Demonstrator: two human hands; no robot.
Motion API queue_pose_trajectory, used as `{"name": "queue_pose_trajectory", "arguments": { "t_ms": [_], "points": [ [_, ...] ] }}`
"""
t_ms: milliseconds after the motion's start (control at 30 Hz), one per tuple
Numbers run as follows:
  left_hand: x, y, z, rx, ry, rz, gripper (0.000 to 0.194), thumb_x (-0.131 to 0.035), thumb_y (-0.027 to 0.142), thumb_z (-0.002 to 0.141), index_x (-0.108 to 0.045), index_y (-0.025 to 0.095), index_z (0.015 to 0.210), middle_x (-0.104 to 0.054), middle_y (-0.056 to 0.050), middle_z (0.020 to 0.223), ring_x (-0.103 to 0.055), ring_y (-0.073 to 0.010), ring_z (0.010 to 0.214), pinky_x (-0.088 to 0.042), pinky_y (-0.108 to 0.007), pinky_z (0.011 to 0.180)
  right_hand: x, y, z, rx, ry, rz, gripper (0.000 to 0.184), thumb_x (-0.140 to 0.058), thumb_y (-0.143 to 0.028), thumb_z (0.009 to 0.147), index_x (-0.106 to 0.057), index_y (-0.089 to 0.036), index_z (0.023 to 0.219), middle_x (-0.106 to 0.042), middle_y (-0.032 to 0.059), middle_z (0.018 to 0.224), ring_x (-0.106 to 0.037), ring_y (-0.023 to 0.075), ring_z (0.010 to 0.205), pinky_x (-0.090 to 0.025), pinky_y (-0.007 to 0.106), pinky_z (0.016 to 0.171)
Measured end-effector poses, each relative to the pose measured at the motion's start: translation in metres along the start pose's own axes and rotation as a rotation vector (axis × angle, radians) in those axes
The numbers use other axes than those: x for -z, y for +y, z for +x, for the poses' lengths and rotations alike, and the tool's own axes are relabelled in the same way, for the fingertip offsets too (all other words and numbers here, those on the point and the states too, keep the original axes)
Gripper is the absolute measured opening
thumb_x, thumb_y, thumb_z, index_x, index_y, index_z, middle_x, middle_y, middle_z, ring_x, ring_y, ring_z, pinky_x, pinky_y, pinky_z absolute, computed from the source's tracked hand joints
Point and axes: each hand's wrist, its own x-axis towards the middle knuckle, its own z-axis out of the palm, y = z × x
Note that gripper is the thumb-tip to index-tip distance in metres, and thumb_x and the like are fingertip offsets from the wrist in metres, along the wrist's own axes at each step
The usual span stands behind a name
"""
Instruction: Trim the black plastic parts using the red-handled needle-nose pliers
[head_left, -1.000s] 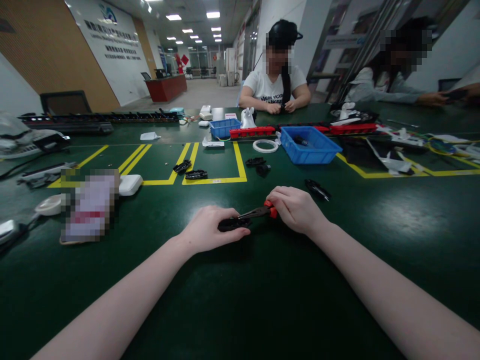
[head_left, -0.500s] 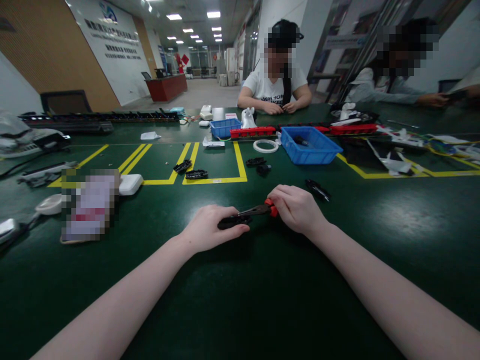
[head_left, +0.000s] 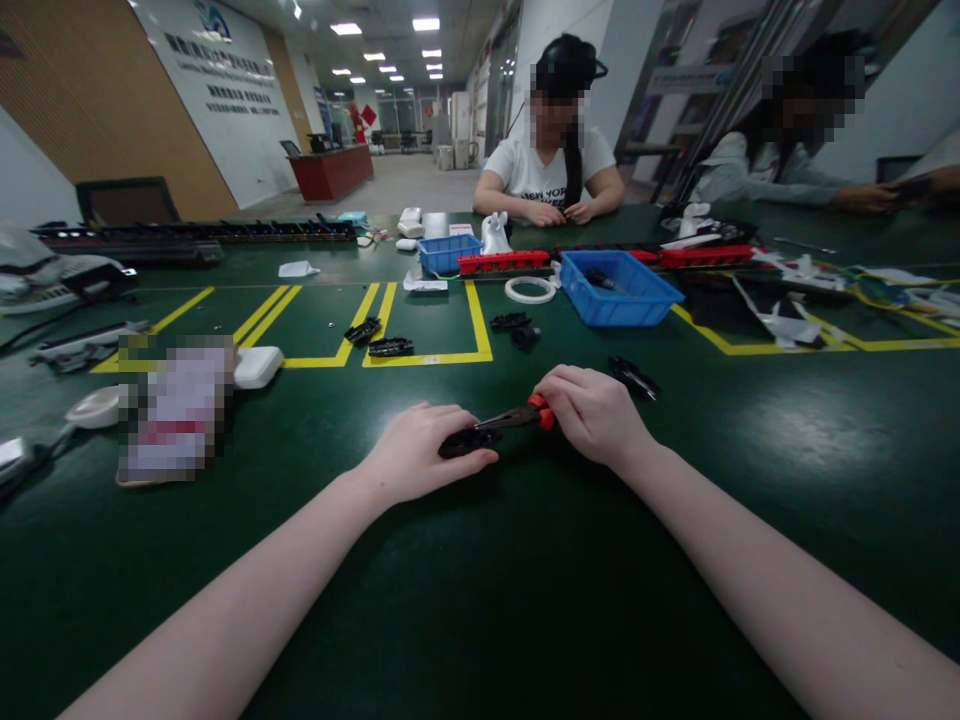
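Note:
Near the middle of the green table, my left hand (head_left: 416,455) is closed around a small black plastic part (head_left: 466,441), with fingers over its far side and thumb along its near side. My right hand (head_left: 596,412) grips the red handles of long-nose pliers (head_left: 517,416). The pliers point left, and their tips meet the upper side of the black part; whether they pinch anything there I cannot tell. Beyond my right hand lies another black part (head_left: 634,378). Several similar black pieces (head_left: 391,346) rest farther back, by the yellow tape lines.
A blue bin (head_left: 619,290) with dark pieces inside stands beyond my right hand, beside a white tape roll (head_left: 530,290). A blurred-out flat object (head_left: 180,410) and a white case (head_left: 259,367) lie at left. One person (head_left: 551,180) sits opposite, another at far right.
The view has shifted very slightly. The plier tips sit a little lower against the black part, which has tilted slightly in my left hand. Both grips are unchanged.

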Motion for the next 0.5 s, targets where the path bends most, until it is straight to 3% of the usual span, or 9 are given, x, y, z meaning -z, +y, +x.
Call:
{"name": "queue_pose_trajectory", "arguments": {
  "t_ms": [133, 333, 433, 500],
  "points": [
    [-0.002, -0.002, 0.0, -0.026, 0.0, 0.087, 0.036, -0.058, 0.052, 0.091, -0.064, 0.019, 0.106, -0.062, -0.006, 0.103, -0.058, -0.0228, 0.092, -0.044, -0.035, 0.077, -0.001, 0.0, 0.001, 0.003, -0.006, -0.024, 0.043, -0.029, -0.033, 0.102, -0.066, -0.019, 0.084, -0.069, 0.008, 0.087, -0.06, 0.0184, 0.075, -0.042, 0.033, 0.068],
    [0.0, -0.002, 0.0, -0.054, 0.046, 0.228, 0.045, -0.058, 0.055, 0.09, -0.062, 0.021, 0.12, -0.06, -0.009, 0.119, -0.057, -0.0256, 0.103, -0.042, -0.04, 0.086, -0.001, 0.003, 0.0, -0.019, -0.013, -0.086, 0.044, -0.029, -0.034, 0.102, -0.065, -0.018, 0.083, -0.068, 0.0079, 0.087, -0.06, 0.0184, 0.076, -0.04, 0.033, 0.069],
    [0.014, 0.01, -0.006, -0.094, 0.171, 0.283, 0.036, -0.055, 0.052, 0.091, -0.067, 0.019, 0.101, -0.065, -0.009, 0.11, -0.059, -0.0251, 0.099, -0.043, -0.041, 0.085, -0.001, 0.008, 0.001, -0.057, -0.018, -0.147, 0.044, -0.031, -0.036, 0.102, -0.065, -0.018, 0.081, -0.067, 0.0085, 0.084, -0.058, 0.0193, 0.075, -0.037, 0.034, 0.067],
    [0.027, 0.025, -0.023, -0.171, 0.214, 0.237, 0.033, -0.051, 0.047, 0.093, -0.067, 0.022, 0.08, -0.068, -0.007, 0.091, -0.062, -0.0213, 0.082, -0.046, -0.039, 0.074, -0.004, 0.011, 0.002, -0.086, -0.026, -0.189, 0.044, -0.033, -0.036, 0.102, -0.064, -0.018, 0.077, -0.065, 0.009, 0.08, -0.057, 0.0201, 0.073, -0.034, 0.035, 0.065]
  ]
}}
